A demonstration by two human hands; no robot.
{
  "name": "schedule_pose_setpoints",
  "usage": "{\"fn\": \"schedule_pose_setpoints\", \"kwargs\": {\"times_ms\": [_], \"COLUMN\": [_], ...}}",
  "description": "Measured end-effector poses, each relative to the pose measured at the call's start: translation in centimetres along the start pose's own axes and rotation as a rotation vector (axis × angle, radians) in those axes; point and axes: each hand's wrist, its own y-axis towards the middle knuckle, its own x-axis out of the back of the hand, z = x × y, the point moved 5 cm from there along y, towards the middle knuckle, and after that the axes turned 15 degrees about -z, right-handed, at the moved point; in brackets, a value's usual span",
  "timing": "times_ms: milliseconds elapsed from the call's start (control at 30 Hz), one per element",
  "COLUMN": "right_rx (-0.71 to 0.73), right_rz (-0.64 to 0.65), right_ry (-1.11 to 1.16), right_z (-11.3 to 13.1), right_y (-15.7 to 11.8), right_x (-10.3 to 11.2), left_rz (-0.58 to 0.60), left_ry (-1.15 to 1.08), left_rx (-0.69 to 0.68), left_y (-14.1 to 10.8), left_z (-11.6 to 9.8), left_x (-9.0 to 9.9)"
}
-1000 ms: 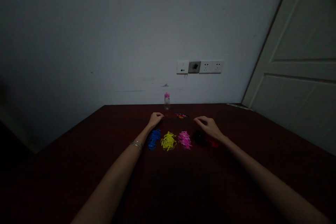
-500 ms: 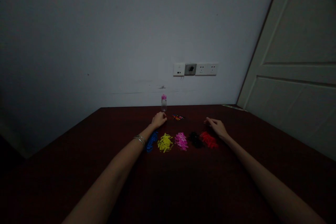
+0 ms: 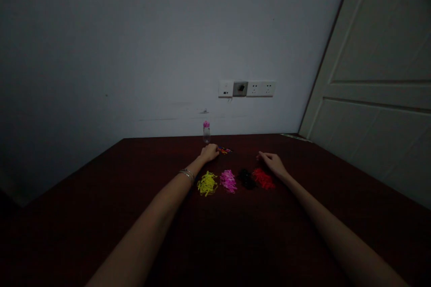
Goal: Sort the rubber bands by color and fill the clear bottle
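My left hand (image 3: 210,152) lies at the left edge of a small mixed-colour pile (image 3: 225,150) of thin pieces, its fingers bent down and closed. Whatever they pinch is too small to make out. My right hand (image 3: 272,162) rests on the table just behind the red pile (image 3: 264,179), fingers loosely curled and slightly apart, with nothing visible in them. Between my forearms lie a yellow pile (image 3: 207,184), a pink pile (image 3: 228,181) and a black pile (image 3: 247,179), looking like small rubber bands. The blue pile is hidden behind my left forearm.
A clear bottle (image 3: 206,134) with a pink top stands just beyond my left hand. Behind the dark red table (image 3: 215,233) rises a wall with sockets and switches (image 3: 247,89). A pale strip (image 3: 296,137) lies at the back right, near a white door (image 3: 377,112).
My left hand has moved right, up to the mixed-colour pile, and its forearm now covers the blue pile. The view has shifted slightly; my right hand stays about where it was.
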Motion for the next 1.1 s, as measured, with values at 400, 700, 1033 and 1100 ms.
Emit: {"fn": "schedule_pose_setpoints", "kwargs": {"times_ms": [400,700,1033,1100], "right_rx": [0.021,0.022,0.026,0.023], "right_rz": [0.006,0.009,-0.011,-0.010], "right_ry": [0.017,0.012,0.013,0.018], "right_z": [-0.1,-0.2,-0.3,-0.3], "right_y": [0.0,0.2,0.3,0.3], "right_x": [-0.2,-0.2,-0.3,-0.4], "left_rz": [-0.083,-0.144,-0.154,-0.100], "left_ry": [0.000,-0.111,-0.403,-0.496], "left_rx": [0.083,0.144,0.072,0.072], "left_y": [-1.0,-1.2,-1.5,-1.8], "left_z": [-0.3,0.9,1.8,2.0], "left_x": [-0.3,0.9,3.1,4.0]}}
